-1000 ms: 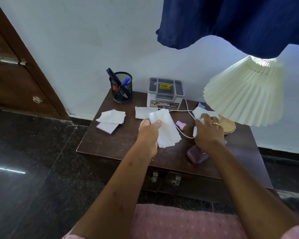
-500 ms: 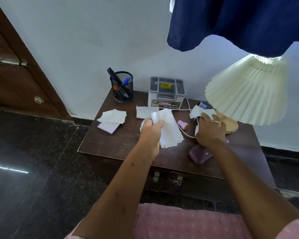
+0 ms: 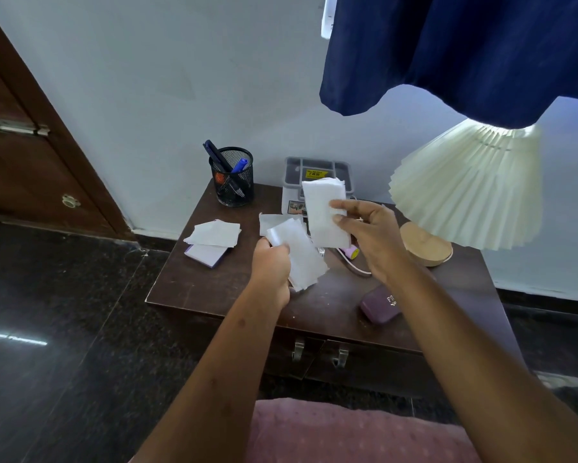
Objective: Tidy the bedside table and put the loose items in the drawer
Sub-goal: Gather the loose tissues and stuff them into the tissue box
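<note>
The person is gathering the loose white paper sheets off the dark brown wooden bedside table [image 3: 214,289], so the collecting step looks to be in hand and nothing is going into a drawer yet. The left hand [image 3: 270,272] is gripping a small stack of white paper slips [image 3: 301,255] between thumb and curled fingers, just above the tabletop. The right hand [image 3: 371,235] is holding up a folded white tissue-like sheet [image 3: 324,212], pinching its edge between thumb and fingertips while the other fingers are lying loosely together. The next move likely calls for bringing the two bundles into one hand, freeing the other to pull a metal drawer handle [image 3: 298,350] on the closed front below the tabletop. More white sheets [image 3: 214,232] are lying on a purple-edged notepad [image 3: 207,254] at the table's left, and one white slip [image 3: 267,221] is lying behind the left hand. A black wire-mesh pen cup [image 3: 232,178] is holding several pens, one of them blue. A grey plastic compartment tray [image 3: 317,170] is showing a yellow label; its contents cannot be told. A purple oblong case [image 3: 381,307], a small pink tube [image 3: 350,252] and a white cord [image 3: 357,267] are waiting on the table near a cream pleated lamp [image 3: 467,185].
</note>
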The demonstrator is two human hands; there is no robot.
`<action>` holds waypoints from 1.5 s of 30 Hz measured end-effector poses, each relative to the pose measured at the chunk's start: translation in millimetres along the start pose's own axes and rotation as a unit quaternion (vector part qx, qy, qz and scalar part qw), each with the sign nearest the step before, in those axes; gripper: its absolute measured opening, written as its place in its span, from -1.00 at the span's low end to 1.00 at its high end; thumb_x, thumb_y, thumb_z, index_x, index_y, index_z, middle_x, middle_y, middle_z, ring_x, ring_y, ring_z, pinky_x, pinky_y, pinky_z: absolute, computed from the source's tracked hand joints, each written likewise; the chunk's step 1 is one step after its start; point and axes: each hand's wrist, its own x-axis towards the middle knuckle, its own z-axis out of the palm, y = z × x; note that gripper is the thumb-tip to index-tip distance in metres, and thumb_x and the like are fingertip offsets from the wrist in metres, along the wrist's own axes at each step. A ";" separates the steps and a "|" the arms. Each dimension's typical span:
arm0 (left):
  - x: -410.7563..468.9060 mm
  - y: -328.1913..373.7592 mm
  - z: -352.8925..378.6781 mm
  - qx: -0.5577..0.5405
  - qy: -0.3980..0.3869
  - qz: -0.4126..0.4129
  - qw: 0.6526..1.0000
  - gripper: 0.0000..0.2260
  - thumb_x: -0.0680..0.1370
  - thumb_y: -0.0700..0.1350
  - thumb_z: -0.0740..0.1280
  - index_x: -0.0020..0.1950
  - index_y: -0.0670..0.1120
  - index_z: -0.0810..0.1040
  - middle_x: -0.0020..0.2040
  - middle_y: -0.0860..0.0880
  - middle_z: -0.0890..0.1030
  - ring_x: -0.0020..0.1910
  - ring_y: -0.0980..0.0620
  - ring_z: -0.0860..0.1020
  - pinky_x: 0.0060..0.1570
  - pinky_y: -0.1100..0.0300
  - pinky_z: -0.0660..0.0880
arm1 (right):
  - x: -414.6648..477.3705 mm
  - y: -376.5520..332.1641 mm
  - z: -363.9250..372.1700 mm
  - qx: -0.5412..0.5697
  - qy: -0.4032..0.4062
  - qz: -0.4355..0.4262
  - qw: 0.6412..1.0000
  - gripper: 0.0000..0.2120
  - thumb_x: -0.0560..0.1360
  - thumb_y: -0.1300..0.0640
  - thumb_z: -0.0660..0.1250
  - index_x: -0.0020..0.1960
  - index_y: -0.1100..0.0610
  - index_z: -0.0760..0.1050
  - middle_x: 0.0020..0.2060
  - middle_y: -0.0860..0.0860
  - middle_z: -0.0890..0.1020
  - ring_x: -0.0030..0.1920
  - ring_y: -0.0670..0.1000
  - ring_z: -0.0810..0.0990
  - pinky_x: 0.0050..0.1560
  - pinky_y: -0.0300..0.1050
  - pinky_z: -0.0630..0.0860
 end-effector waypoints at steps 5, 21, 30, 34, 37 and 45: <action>-1.9 3.9 0.8 -0.028 -0.002 -0.014 0.999 -0.78 0.64 -0.14 0.10 0.23 -0.05 0.45 0.04 -0.12 0.61 -0.02 -0.18 0.58 0.08 -0.29 0.48 | -13.7 0.9 5.6 0.005 -0.167 0.073 0.983 -0.58 0.50 0.42 0.26 0.24 0.06 0.54 0.24 0.04 0.55 0.17 0.05 0.56 0.12 -0.03 0.59; 1.3 3.2 -2.7 -0.001 -0.019 0.010 1.000 -0.73 0.62 -0.26 0.16 0.32 -0.12 0.38 0.04 -0.14 0.56 -0.05 -0.10 0.56 -0.10 -0.08 0.52 | -14.6 17.0 22.0 -0.233 -0.185 -0.044 0.954 -0.60 0.60 0.19 0.17 0.41 -0.05 0.38 0.39 -0.09 0.40 0.11 -0.14 0.49 -0.09 -0.49 0.40; 14.8 19.0 -23.5 -0.055 0.106 0.019 0.993 -0.62 0.64 -0.22 0.12 0.47 -0.11 0.25 0.24 -0.14 0.44 0.09 -0.11 0.47 0.02 -0.07 0.44 | 8.8 33.9 57.3 -0.222 -0.104 -0.026 0.969 -0.74 0.58 0.23 0.16 0.16 0.08 0.55 0.02 0.02 0.63 0.01 -0.05 0.54 -0.05 -0.21 0.42; 18.8 28.1 -36.6 -0.046 0.179 0.032 0.982 -0.63 0.65 -0.19 0.09 0.47 -0.14 0.25 0.37 -0.17 0.42 0.25 -0.13 0.46 0.17 0.05 0.41 | 28.5 39.0 98.8 -0.404 -0.188 -0.128 0.886 -0.71 0.50 0.29 0.22 0.16 0.10 0.58 0.08 0.04 0.64 0.07 0.05 0.55 0.00 -0.12 0.47; 21.3 32.6 -47.4 -0.082 0.194 0.062 0.976 -0.63 0.66 -0.21 0.07 0.48 -0.11 0.24 0.37 -0.10 0.42 0.14 -0.03 0.46 0.11 0.13 0.41 | 41.5 43.4 129.3 -0.489 -0.217 -0.173 0.827 -0.68 0.48 0.23 0.23 0.19 0.02 0.53 0.14 0.02 0.61 0.17 0.13 0.51 0.03 -0.02 0.41; 29.0 41.3 -63.6 -0.100 0.247 0.057 0.962 -0.64 0.66 -0.13 0.13 0.47 -0.04 0.26 0.30 -0.01 0.45 0.07 0.07 0.43 0.01 0.24 0.37 | 44.1 45.0 159.7 -0.577 -0.227 -0.257 0.742 -0.81 0.53 0.14 0.19 0.11 0.15 0.46 0.05 0.08 0.57 0.14 0.12 0.49 0.14 -0.03 0.33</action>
